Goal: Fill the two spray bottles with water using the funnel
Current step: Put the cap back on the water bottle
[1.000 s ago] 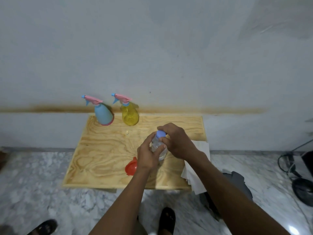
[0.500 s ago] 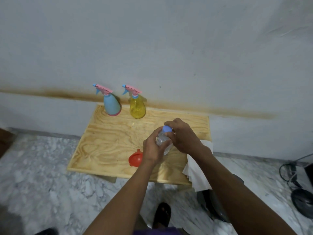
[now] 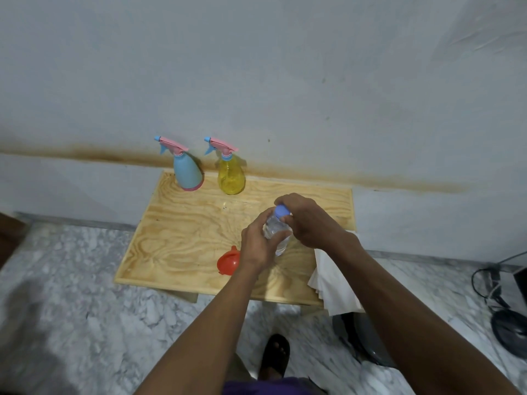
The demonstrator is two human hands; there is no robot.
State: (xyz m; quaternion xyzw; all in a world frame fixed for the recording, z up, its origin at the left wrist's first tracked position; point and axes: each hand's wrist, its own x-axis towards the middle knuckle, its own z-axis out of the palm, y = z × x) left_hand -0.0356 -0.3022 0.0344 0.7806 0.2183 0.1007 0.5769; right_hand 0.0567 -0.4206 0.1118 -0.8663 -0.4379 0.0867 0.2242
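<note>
A clear water bottle [image 3: 273, 226] with a blue cap [image 3: 281, 210] stands above the wooden table [image 3: 182, 232]. My left hand [image 3: 258, 245] is wrapped around the bottle's body. My right hand [image 3: 306, 219] has its fingers closed on the cap. A red funnel [image 3: 228, 262] lies on the table just left of my left wrist. Two spray bottles stand at the table's back edge against the wall: a blue spray bottle [image 3: 186, 172] and a yellow spray bottle [image 3: 231, 175], both with pink trigger heads screwed on.
A white cloth [image 3: 333, 283] hangs off the table's right front corner. The floor is grey marble; my sandalled foot [image 3: 275, 356] shows below the table. A dark grey object [image 3: 362, 334] sits under the cloth, and black cables with a round base [image 3: 510, 332] lie at far right.
The view has shifted slightly; both hands stay on the water bottle and its cap in the same grip. The funnel and spray bottles have not moved.
</note>
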